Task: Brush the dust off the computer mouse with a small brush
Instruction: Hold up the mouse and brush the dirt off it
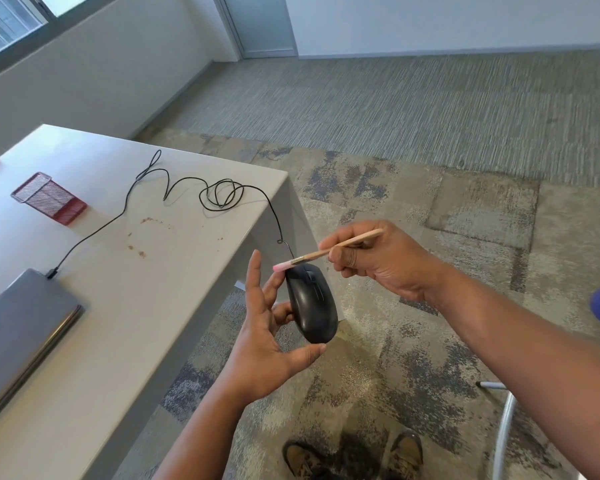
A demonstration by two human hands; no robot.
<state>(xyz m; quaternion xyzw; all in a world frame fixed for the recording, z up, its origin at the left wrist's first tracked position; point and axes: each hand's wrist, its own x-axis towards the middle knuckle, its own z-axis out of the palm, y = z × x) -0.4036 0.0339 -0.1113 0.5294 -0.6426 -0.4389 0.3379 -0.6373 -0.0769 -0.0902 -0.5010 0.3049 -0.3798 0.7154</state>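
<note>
The left hand (pixel 260 344) is nearest, raised off the corner of the surface (pixel 146 278) and out over the carpet. It holds the black wired computer mouse (pixel 311 304) between the thumb at the mouse's near end and the fingers along its left side, with the forefinger sticking straight up and not helping the hold. The mouse is in the air, buttons up, its front end pointing away from the person.

The right hand (pixel 378 263) pinches the wooden handle of the small brush (pixel 326 252) much as one holds a pencil. The pink bristles lie at the front left edge of the mouse, close to the scroll wheel, touching it or very nearly — the picture does not settle which.

The mouse cable (pixel 187 192) runs up from the mouse's nose over the edge of the surface, coils loosely, and ends at a plug beside the closed grey laptop (pixel 25 327). A red mesh tray (pixel 49 197) stands further back, and brown crumbs (pixel 137 251) are scattered between them.

What could go wrong is plain enough. The grip on the mouse is light, so a hard stroke could twist it out, and it would drop toward the floor — with only the cable to stop it, jerking at the laptop's port. The cable could also catch the brush.
</note>
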